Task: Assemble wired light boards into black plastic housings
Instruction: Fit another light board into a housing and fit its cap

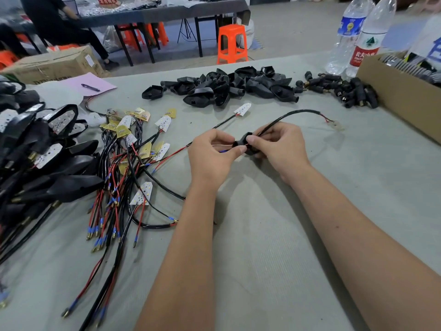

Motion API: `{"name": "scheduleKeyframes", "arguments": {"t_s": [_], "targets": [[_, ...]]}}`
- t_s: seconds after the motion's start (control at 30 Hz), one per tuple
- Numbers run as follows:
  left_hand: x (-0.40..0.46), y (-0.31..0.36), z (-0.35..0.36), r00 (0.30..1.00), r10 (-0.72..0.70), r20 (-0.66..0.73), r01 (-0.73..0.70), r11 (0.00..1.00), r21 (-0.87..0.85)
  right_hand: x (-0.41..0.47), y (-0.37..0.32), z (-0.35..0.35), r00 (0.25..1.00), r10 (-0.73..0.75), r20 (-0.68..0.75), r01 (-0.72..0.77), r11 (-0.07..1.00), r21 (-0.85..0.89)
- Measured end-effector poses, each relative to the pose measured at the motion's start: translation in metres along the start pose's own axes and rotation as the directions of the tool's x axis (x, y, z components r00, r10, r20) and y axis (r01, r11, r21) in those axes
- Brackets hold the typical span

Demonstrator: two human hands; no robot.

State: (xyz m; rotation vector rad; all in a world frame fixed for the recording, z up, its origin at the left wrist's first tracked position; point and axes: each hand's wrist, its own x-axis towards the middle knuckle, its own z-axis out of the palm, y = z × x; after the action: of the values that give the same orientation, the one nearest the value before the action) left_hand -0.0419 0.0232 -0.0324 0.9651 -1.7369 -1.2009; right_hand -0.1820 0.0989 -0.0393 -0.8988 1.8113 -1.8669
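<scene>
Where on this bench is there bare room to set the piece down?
Free: the grey table in front of and between the forearms, and right of the right hand up to the cardboard box. Crowded: wired boards and finished units on the left, empty housings behind.

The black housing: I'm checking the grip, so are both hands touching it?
Touching. The head view shows the right hand and left hand pinching the black housing from either side, with fingertips pressed against it.
</scene>
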Motion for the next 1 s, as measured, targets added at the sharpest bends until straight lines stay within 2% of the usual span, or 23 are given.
{"name": "scheduleKeyframes", "arguments": {"t_s": [0.07, 0.17, 0.23, 0.3, 0.4, 0.47, 0.57, 0.6, 0.67, 0.73, 0.83, 0.93, 1.0], "targets": [[0.0, -0.002, 0.001, 0.999, -0.04, -0.007, 0.039, 0.998, -0.056, 0.0, 0.002, 0.002, 0.998, -0.055, 0.017, 0.058, 0.985, -0.165], [0.001, -0.004, 0.003, 0.991, -0.129, -0.035, 0.12, 0.975, -0.185, 0.002, 0.002, 0.003, 0.988, -0.123, -0.089, 0.085, 0.934, -0.346], [0.002, -0.005, 0.002, 0.979, -0.197, -0.062, 0.164, 0.925, -0.342, 0.003, 0.001, 0.002, 0.982, -0.116, -0.147, 0.061, 0.941, -0.334], [0.002, -0.004, 0.003, 0.968, -0.245, -0.05, 0.19, 0.851, -0.489, 0.003, 0.0, 0.001, 0.988, -0.041, -0.148, 0.004, 0.97, -0.245], [0.001, 0.0, 0.005, 0.971, -0.238, 0.01, 0.208, 0.827, -0.523, 0.005, -0.003, 0.001, 0.994, 0.101, -0.046, -0.097, 0.992, 0.082], [0.001, 0.001, 0.005, 0.973, -0.215, 0.088, 0.229, 0.823, -0.52, 0.007, -0.005, -0.002, 0.987, 0.163, -0.004, -0.155, 0.946, 0.286], [0.0, 0.002, 0.004, 0.97, -0.179, 0.165, 0.238, 0.84, -0.488, 0.01, -0.007, -0.013, 0.96, 0.266, 0.086, -0.271, 0.806, 0.526], [-0.001, 0.002, 0.004, 0.97, -0.168, 0.177, 0.234, 0.847, -0.478, 0.01, -0.008, -0.015, 0.948, 0.271, 0.166, -0.317, 0.767, 0.558], [-0.002, 0.004, 0.003, 0.968, -0.151, 0.199, 0.229, 0.857, -0.462, 0.007, -0.009, -0.017, 0.917, 0.238, 0.319, -0.38, 0.759, 0.528], [-0.003, 0.006, 0.001, 0.966, -0.136, 0.218, 0.221, 0.873, -0.435, 0.005, -0.009, -0.014, 0.91, 0.195, 0.367, -0.372, 0.774, 0.512], [-0.002, 0.007, -0.006, 0.959, -0.14, 0.247, 0.232, 0.886, -0.401, 0.005, -0.01, -0.012, 0.935, 0.209, 0.285, -0.345, 0.715, 0.607], [0.001, 0.007, -0.018, 0.945, -0.144, 0.295, 0.248, 0.901, -0.355, 0.012, -0.009, -0.02, 0.944, 0.285, 0.164, -0.29, 0.486, 0.825], [0.004, 0.007, -0.027, 0.942, -0.159, 0.297, 0.256, 0.91, -0.326, 0.015, -0.009, -0.027, 0.941, 0.317, 0.119, -0.236, 0.363, 0.901]]}}
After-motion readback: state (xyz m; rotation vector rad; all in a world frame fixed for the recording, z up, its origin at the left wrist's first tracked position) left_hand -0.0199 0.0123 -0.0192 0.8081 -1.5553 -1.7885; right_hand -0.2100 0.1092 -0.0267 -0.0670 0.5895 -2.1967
